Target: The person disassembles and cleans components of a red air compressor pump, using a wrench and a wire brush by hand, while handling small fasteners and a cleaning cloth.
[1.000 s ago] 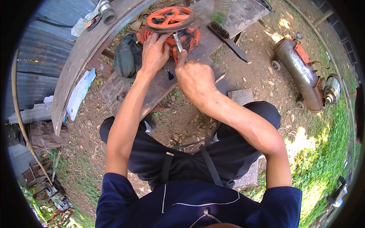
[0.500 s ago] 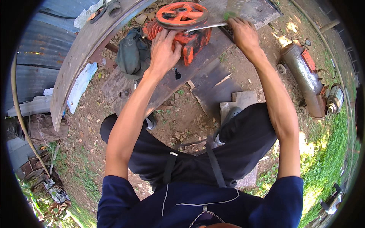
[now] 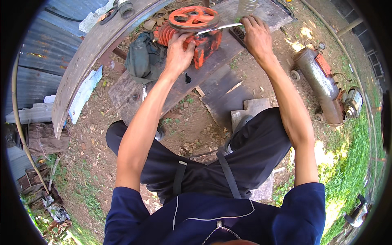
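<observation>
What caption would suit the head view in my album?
Right-hand grip on a long metal tool, left-hand grip near its other end, at an orange machine with a spoked wheel.

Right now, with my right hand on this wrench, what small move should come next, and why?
Probably press the left end of the wrench snug with your left hand before pulling: that end is at the orange machine below the wheel, beside that hand, and its fit can't be made out. Your right hand has its grip at the far end, so a slip could swing wide.
</observation>
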